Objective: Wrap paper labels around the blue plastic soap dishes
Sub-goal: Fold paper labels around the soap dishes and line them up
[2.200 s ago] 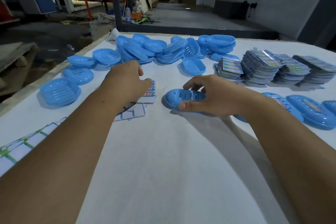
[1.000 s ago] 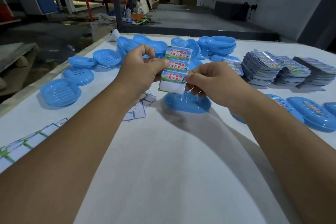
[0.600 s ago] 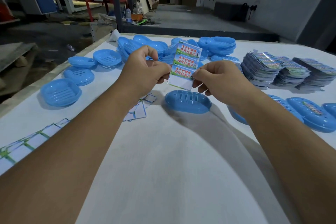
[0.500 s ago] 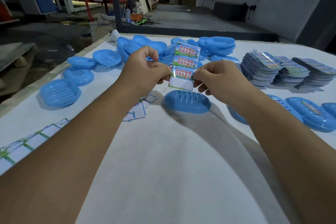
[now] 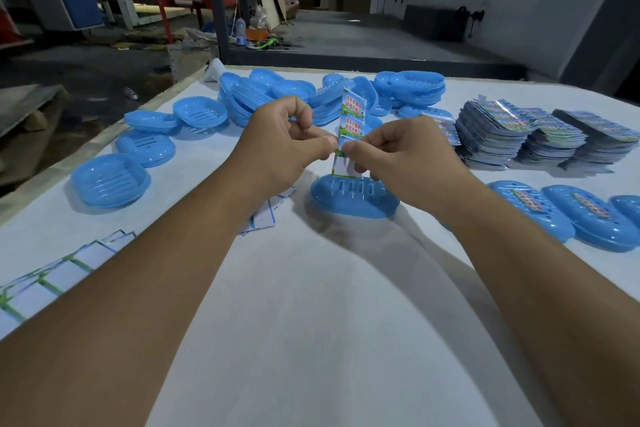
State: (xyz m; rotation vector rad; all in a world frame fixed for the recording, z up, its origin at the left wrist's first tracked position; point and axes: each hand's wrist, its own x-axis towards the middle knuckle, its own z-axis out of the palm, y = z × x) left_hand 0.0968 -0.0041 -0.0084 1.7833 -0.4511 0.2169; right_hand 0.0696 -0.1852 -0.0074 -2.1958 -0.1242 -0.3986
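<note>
Both hands pinch one narrow printed paper label strip (image 5: 350, 125), held upright just above a single oval blue plastic soap dish (image 5: 353, 198) lying upside down on the white table (image 5: 311, 322). The left hand (image 5: 280, 149) and right hand (image 5: 401, 159) each nip the strip's lower part between thumb and curled fingers. The strip carries red Chinese characters on green-and-white panels, too small to read surely. Three labelled blue dishes (image 5: 588, 218) lie to the right, near three stacks of labels (image 5: 540, 135). Four loose unwrapped dishes (image 5: 110, 180) sit left of a far heap (image 5: 311, 94).
</note>
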